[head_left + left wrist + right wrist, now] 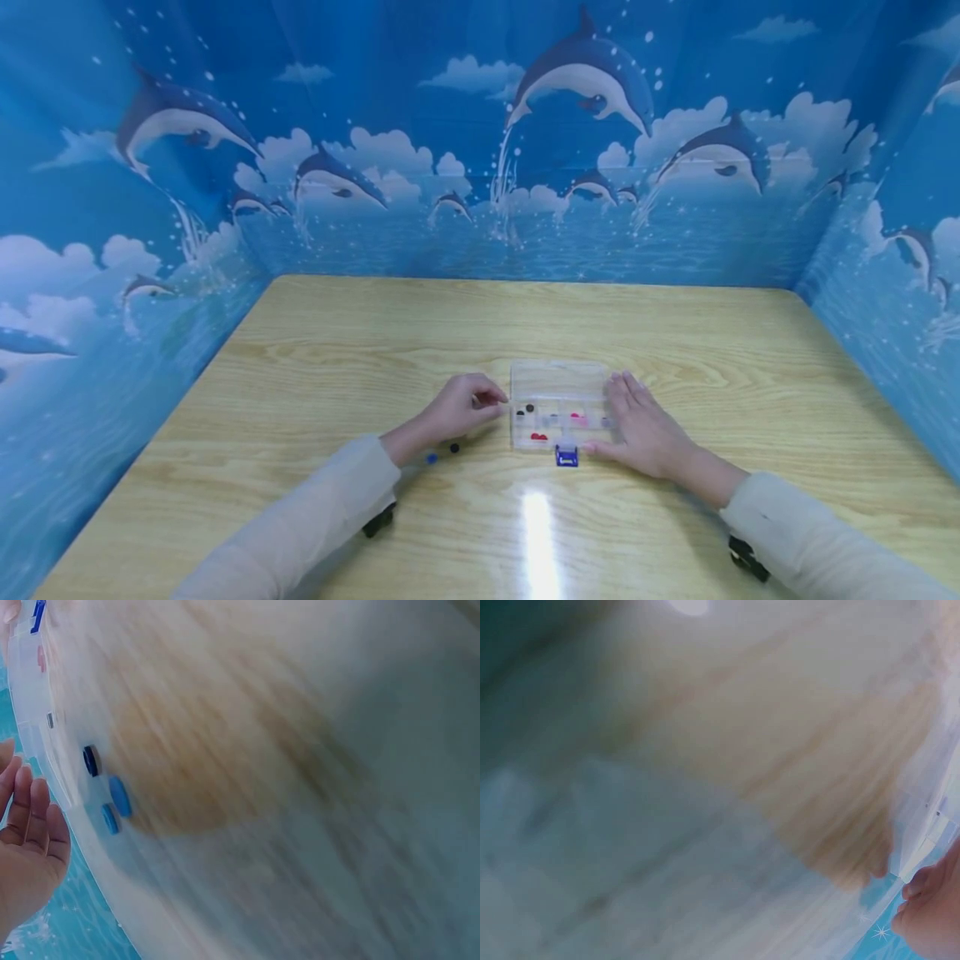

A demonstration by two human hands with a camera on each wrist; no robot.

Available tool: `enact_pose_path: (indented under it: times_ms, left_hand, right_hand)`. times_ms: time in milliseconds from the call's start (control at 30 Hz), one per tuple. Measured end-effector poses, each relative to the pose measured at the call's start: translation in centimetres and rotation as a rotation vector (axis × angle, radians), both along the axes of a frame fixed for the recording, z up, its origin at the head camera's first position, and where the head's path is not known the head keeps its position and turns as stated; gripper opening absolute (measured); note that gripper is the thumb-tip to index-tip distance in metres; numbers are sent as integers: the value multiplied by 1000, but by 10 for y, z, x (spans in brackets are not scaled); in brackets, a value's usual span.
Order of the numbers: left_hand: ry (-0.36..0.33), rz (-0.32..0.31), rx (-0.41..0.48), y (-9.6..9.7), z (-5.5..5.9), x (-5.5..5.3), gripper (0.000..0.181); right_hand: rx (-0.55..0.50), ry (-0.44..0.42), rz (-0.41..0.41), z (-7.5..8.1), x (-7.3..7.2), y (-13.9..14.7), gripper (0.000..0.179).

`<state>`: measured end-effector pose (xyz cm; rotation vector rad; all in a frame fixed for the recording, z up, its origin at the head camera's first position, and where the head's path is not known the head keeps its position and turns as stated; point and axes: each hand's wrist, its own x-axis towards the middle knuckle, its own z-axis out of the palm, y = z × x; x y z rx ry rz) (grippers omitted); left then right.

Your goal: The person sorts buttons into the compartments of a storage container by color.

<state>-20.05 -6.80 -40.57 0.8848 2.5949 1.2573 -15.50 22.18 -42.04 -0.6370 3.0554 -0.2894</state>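
A clear plastic compartment box (pixel 517 443) lies on the table with its lid (pixel 558 379) folded back and a dark blue clasp (pixel 567 458) at the front. Black buttons (pixel 529 408), red buttons (pixel 538 437) and a pink piece (pixel 576 415) lie in it. My left hand (pixel 467 406) is at the box's left edge, thumb and forefinger close together, with nothing visible between them. My right hand (pixel 648 433) rests along the right side, fingers straight, thumb at the front corner. Near my left wrist lie a dark button (pixel 91 760) and two blue buttons (pixel 120 796).
The wood-grain table (pixel 360 333) reaches back to a blue curtain (pixel 420 225) printed with dolphins, which also stands at both sides. A bright light reflection falls on the tabletop in front of the box.
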Motion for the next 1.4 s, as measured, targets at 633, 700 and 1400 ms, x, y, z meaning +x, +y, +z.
enact_pose_path:
  times_ms: [633,700,1400]
  left_hand:
    - [-18,-62,-65,-23,1,4,19]
    - [-36,-58,-80,-25,2,4,22]
    - [-31,-139,-133,-43,4,2,21]
  right_hand:
    - [-28,7,-9,1,2,0,99]
    - [-31,5,-10,1,2,0,98]
    - [-34,6,0,0,2,0,97]
